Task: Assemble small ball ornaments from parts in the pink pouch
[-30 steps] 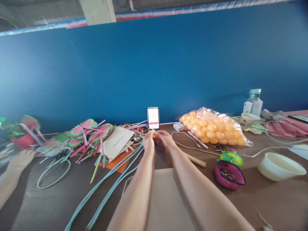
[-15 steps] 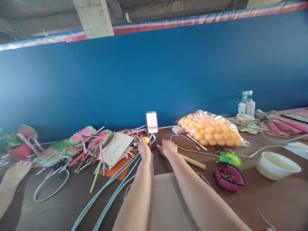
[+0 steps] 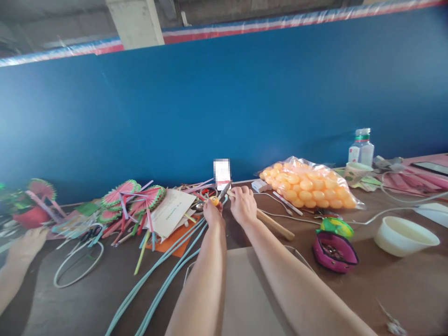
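My left hand point(image 3: 214, 215) is closed around a small orange ball point(image 3: 214, 201), which shows at the fingertips. Just right of it, my right hand point(image 3: 243, 204) grips a hammer by its wooden handle point(image 3: 276, 226). The dark hammer head point(image 3: 224, 190) is lifted, tilted, close above the ball; its exact shape is partly hidden by my fingers. Behind both hands a phone point(image 3: 222, 173) leans against the blue panel, its screen blurred out. Near my left hand lie pale blue tubes point(image 3: 168, 280) and a shiny metal piece point(image 3: 199, 206).
A clear bag of orange balls point(image 3: 308, 184) lies at right, beyond a magenta pouch point(image 3: 335, 254) and a white bowl point(image 3: 406, 236). Watermelon-patterned paper fans point(image 3: 121, 193) and papers point(image 3: 170, 212) crowd the left. Another person's hand point(image 3: 28, 245) rests at far left. A white cable point(image 3: 294, 218) crosses the table.
My right hand has raised the hammer's head end from beside my left hand, nearer the ball. The left hand still holds the ball, and the view has shifted slightly.
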Demonstrator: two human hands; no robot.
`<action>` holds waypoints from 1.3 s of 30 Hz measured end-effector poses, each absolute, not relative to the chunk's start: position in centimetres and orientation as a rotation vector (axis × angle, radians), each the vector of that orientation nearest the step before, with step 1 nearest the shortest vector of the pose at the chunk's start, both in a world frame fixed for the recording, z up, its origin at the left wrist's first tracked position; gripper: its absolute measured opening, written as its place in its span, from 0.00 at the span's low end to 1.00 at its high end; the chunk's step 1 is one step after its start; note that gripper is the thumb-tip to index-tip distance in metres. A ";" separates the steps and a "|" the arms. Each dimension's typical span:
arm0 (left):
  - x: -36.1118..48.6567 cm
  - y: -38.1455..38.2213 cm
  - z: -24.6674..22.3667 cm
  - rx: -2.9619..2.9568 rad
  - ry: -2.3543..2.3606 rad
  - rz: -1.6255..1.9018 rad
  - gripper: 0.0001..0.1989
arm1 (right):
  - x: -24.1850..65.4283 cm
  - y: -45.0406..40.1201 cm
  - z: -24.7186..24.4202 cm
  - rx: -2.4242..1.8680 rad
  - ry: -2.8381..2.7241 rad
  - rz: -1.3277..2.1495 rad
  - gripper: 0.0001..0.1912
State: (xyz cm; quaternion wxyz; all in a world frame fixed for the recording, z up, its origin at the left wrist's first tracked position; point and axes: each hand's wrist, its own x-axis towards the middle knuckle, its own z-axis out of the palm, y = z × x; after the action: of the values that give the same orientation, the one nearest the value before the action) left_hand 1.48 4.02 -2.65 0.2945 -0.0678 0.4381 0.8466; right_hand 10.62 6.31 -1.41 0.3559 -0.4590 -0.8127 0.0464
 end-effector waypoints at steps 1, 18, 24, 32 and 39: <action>1.6 3.9 -2.4 -0.185 1.159 2.254 0.05 | 10.5 6.1 -1.4 -1.130 -2.097 0.098 0.09; 1.9 3.7 -2.0 -0.131 1.207 2.251 0.04 | 10.3 5.3 -1.2 -1.042 -2.038 0.035 0.11; 2.0 3.7 -1.8 -0.132 1.200 2.262 0.04 | 10.2 5.3 -1.4 -1.011 -2.043 0.031 0.11; 2.2 3.5 -1.4 -0.172 1.180 2.250 0.05 | 10.2 5.3 -1.5 -0.988 -2.038 0.021 0.11; 2.1 3.7 -1.8 -0.165 1.172 2.248 0.06 | 10.2 5.3 -1.6 -0.989 -2.031 -0.003 0.09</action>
State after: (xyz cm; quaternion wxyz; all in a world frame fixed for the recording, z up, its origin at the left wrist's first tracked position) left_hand 2.06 3.68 -1.82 0.2959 -0.0622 0.4408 0.8452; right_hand 10.17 5.27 -1.64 0.4270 -0.3958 -0.8130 -0.0012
